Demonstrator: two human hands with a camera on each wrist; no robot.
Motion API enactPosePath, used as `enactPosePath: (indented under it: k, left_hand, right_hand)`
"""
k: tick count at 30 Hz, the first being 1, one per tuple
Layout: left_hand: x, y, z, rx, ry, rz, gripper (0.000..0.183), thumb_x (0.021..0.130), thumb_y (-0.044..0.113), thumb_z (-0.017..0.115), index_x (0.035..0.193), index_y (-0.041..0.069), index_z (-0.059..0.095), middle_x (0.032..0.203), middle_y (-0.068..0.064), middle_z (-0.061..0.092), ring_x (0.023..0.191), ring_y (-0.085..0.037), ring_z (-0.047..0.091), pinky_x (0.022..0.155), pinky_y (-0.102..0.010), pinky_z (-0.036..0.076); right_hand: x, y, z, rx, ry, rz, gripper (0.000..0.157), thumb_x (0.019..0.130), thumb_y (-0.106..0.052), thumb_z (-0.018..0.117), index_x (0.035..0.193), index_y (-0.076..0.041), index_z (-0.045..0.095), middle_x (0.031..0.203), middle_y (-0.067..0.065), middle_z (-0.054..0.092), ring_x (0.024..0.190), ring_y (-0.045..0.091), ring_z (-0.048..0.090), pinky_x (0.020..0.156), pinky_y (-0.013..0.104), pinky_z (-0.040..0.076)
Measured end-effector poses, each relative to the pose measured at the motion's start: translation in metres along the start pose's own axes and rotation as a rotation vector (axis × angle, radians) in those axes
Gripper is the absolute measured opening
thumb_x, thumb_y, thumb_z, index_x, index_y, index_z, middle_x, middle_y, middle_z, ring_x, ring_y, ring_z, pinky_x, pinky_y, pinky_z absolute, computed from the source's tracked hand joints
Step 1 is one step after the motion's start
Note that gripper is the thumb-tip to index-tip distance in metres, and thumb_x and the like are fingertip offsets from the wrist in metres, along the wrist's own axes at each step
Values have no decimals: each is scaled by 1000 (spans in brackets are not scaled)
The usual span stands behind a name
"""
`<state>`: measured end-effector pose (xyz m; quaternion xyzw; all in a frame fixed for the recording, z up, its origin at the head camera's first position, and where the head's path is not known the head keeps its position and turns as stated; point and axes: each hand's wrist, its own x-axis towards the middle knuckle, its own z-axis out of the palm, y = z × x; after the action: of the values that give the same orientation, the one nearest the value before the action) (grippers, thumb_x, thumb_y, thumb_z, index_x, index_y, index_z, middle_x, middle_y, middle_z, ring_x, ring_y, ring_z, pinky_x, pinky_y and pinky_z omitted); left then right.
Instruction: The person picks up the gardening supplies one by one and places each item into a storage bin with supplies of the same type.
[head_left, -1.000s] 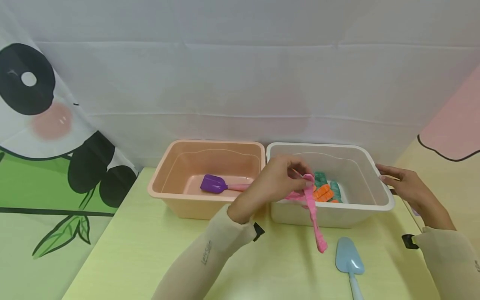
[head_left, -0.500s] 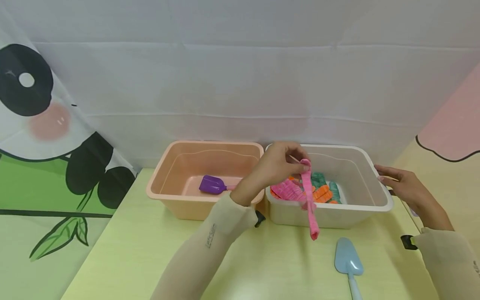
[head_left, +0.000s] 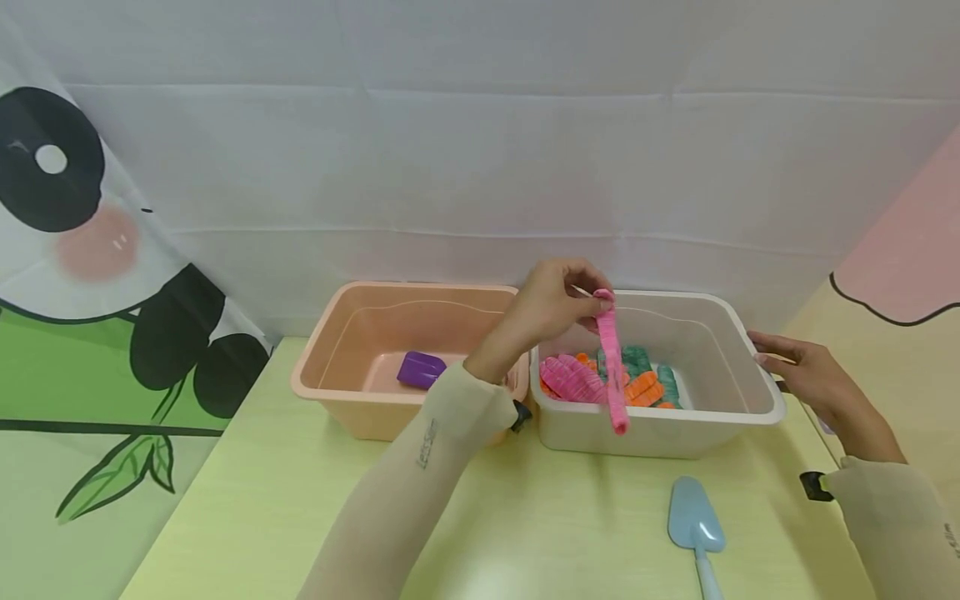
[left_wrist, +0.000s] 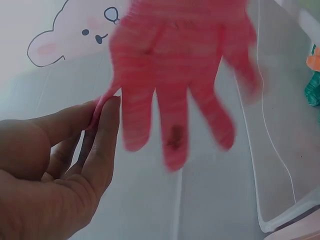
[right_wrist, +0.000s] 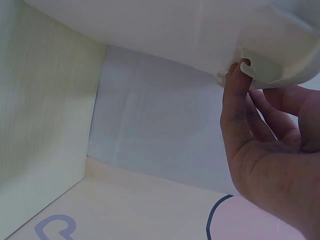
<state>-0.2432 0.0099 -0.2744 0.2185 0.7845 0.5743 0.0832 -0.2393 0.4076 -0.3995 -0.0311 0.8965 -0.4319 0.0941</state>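
My left hand (head_left: 553, 302) pinches a pink knit work glove (head_left: 612, 362) by its side between thumb and fingers. It dangles over the front rim of the white tub (head_left: 720, 414). In the left wrist view, the glove's (left_wrist: 155, 65) fingers point down and one bears a dark stain. Another pink glove (head_left: 573, 379) lies in the tub, beside orange gloves (head_left: 645, 388) and green gloves (head_left: 669, 385). At the tub's right end my right hand (head_left: 813, 379) grips the rim; the right wrist view shows its fingers (right_wrist: 235, 110) hooked up under the lip.
A peach tub (head_left: 330, 390) stands directly left of the white one, with a purple scoop (head_left: 420, 369) inside, its handle hidden behind my left arm. A light blue trowel (head_left: 693, 517) lies on the yellow table (head_left: 285, 500) in front. A white cloth backdrop (head_left: 450, 167) rises behind.
My left hand has lifted the pink glove up and back, so its lower end has risen from over the table to the tub's front wall. My right hand stays at the rim.
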Motion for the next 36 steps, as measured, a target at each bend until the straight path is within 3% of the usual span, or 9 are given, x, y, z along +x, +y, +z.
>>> enactPosePath:
  k: [10, 17, 24, 36]
  left_hand:
    - [12, -1, 2, 13, 153, 20, 9, 97, -4, 73, 105, -3, 75, 104, -15, 76, 86, -21, 73, 75, -27, 64]
    - [17, -10, 2, 11, 149, -17, 10, 98, 0, 73, 108, -2, 73, 107, -15, 74, 89, -23, 73, 83, -41, 65]
    - [15, -20, -1, 84, 157, -11, 13, 99, 3, 73, 112, 0, 73, 113, -13, 73, 99, -25, 73, 82, -24, 61]
    - [6, -31, 1, 112, 152, -27, 10, 98, 2, 73, 108, 1, 75, 110, -15, 76, 92, -25, 73, 79, -23, 60]
  right_hand:
    - [-1, -2, 0, 11, -1, 1, 61, 115, -29, 47, 163, 3, 29, 161, 39, 32, 97, -20, 50, 80, 20, 58]
    - [-1, -2, 1, 8, 3, -1, 59, 115, -26, 46, 163, 3, 28, 161, 39, 33, 97, -20, 50, 80, 19, 58]
    - [-2, -4, 1, -2, -10, 1, 58, 116, -25, 44, 164, 2, 27, 162, 38, 31, 99, -20, 47, 80, 17, 57]
    - [-2, -6, -1, -9, -12, -2, 57, 116, -23, 43, 164, 2, 26, 162, 39, 30, 100, -21, 45, 79, 16, 57]
